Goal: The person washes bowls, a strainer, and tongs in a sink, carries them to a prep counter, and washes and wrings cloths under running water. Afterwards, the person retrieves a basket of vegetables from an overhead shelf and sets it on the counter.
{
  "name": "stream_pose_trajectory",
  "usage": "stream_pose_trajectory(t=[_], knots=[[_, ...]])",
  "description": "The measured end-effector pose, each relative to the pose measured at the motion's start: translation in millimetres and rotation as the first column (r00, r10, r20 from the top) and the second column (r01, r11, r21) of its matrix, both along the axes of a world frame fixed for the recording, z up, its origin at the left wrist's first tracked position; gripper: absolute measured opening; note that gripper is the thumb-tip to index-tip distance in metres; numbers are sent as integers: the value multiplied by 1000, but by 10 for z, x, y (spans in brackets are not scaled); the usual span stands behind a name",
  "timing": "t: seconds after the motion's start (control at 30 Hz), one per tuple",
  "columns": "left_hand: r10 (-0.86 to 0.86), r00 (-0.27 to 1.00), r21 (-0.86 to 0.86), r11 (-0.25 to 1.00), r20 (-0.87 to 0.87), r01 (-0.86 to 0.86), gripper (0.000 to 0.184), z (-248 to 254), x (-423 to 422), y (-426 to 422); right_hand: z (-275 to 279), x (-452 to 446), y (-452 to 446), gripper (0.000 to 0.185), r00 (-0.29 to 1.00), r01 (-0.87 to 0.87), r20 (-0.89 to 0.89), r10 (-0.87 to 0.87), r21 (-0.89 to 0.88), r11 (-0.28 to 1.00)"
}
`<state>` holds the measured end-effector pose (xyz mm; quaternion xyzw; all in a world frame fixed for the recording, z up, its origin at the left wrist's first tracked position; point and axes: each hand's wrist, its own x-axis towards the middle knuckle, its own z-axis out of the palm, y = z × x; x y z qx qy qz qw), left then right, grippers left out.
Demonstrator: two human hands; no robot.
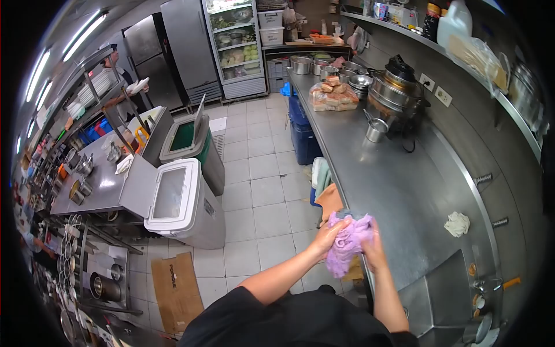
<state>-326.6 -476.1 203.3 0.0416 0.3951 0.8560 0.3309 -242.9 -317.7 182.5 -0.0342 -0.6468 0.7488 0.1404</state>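
Note:
A bunched purple cloth (350, 246) hangs between my two hands at the front edge of the steel counter (399, 179). My left hand (330, 236) is closed around its left side. On the other side, my right hand (373, 246) grips the cloth too, its fingers slightly blurred. Loose folds droop below my hands. Just beyond the cloth, an orange-brown cloth (330, 202) hangs by the counter edge. A crumpled white cloth (457, 224) lies on the counter to the right.
A steel sink (445, 295) is at the near right. Along the counter are a small saucepan (377, 129), bagged bread (333, 95) and stacked pots. White bins (179, 202) stand left of the tiled aisle, with flattened cardboard (176, 292) on the floor. A person (124, 81) stands at the far left.

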Motion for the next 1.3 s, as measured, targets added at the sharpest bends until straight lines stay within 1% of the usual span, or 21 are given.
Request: stream_pose_trajectory(t=[0.03,0.1,0.13,0.2,0.23,0.3,0.33,0.37,0.43,0.47,0.5,0.57,0.67,0.77,0.83,0.9,0.97,1.1,1.17,1.2,1.3], knots=[[1,1000,-1,1000,2,-1,37,-49,-132,-211,-102,-319,-245,66,996,-85,-22,86,37,996],[6,982,-20,1000,187,-2,40,-151,-447,-668,203,-742,-770,45,997,-20,79,18,27,999],[4,983,-21,1000,183,-1,40,-105,-545,-862,178,-936,-896,45,997,-18,75,16,27,999],[72,996,-167,983,-56,-81,40,-7,-666,-1222,-20,-1313,-1103,28,993,-7,115,-21,238,971],[72,996,-171,982,-54,-80,40,-70,-763,-1383,-106,-1451,-1206,28,993,-8,117,-20,234,972],[71,995,-256,963,-75,-88,36,-216,-998,-1662,-176,-1762,-1390,22,999,21,24,-33,399,917],[101,992,-280,953,-78,-119,45,-255,-1113,-1798,-192,-1925,-1470,21,999,-27,31,17,351,936],[105,991,-279,952,-83,-124,45,-227,-1214,-1895,-258,-2096,-1533,21,999,-28,26,21,352,936],[296,955,-204,933,-35,-296,60,-148,-1419,-2054,-413,-2433,-1616,21,998,-36,-38,49,294,955],[248,966,-187,948,-78,-258,71,-220,-1615,-2176,-360,-2589,-1641,22,996,-39,-62,70,409,912],[253,964,-189,946,-85,-265,71,-263,-1787,-2219,-234,-2702,-1698,22,995,-41,-69,75,406,913],[304,932,-219,913,-200,-345,70,-265,-2166,-2263,-65,-2972,-1843,25,981,-184,24,191,403,896],[198,961,-326,911,-193,-254,63,-132,-2702,-2262,-286,-3633,-2033,33,965,-237,6,262,446,863],[241,940,-405,855,-241,-323,55,-124,-3414,-2303,-316,-4430,-2042,42,931,-341,24,364,414,844],[304,917,-418,820,-258,-390,52,-165,-3890,-2443,-295,-4983,-2108,47,827,-547,80,556,343,764],[368,891,-422,786,-266,-451,49,-190,-4280,-2579,-187,-5547,-2160,49,767,-609,48,640,365,704],[496,804,-444,670,-328,-595,47,-152,-4627,-2753,-81,-6096,-2227,53,640,-697,-9,768,413,586],[589,647,-436,479,-483,-762,39,29,-5193,-3075,-189,-7228,-2247,53,648,-742,164,744,358,567],[602,610,-450,416,-515,-790,38,-87,-5503,-3289,-251,-7802,-2210,50,639,-764,288,713,344,545],[609,604,-442,416,-514,-795,38,-107,-5669,-3360,-322,-8094,-2179,50,637,-765,291,714,353,539],[681,568,-486,341,-463,-805,36,-263,-6219,-3537,-853,-8926,-1944,46,686,-727,491,537,493,477]])
